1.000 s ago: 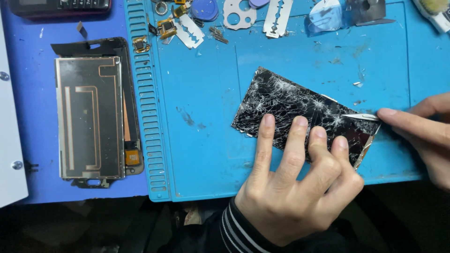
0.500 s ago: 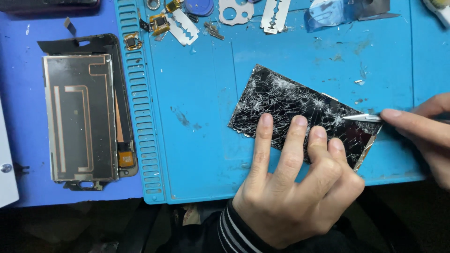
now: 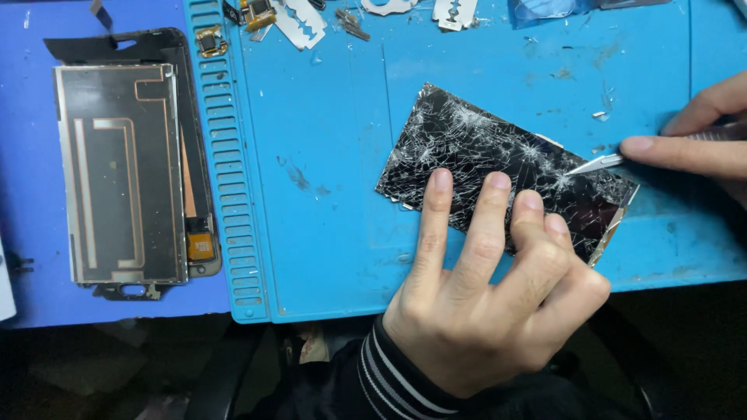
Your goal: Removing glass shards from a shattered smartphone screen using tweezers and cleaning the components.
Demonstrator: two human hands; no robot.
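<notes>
The screen (image 3: 498, 167), a black panel shattered all over, lies tilted on the mat (image 3: 327, 155), pinned under the 4 spread fingertips of the left hand (image 3: 490, 299); that hand is open and flat, pressing down on the near edge, not closed round anything. The right hand (image 3: 700, 144) pinches a thin blade (image 3: 595, 163) between its fingers, the tip resting on the glass just beyond the left fingertips, near the far corner of the panel.

The greatest risk, as I judge it, is the blade skidding off the cracked surface toward the pressing fingers just beside it. Next, a hard pry could snap loose shards, and the bare fingertips sit right on the fractures. The silvery edge (image 3: 611, 229) at the corner beside the left hand looks lifted, so the panel may bend or tear there.

Most of the right hand is cut off by the frame, so its hold on the handle is hard to judge. The left thumb is hidden. To the left, well apart, lies the phone frame (image 3: 124, 171); small parts (image 3: 299, 19) at the top are cropped.
</notes>
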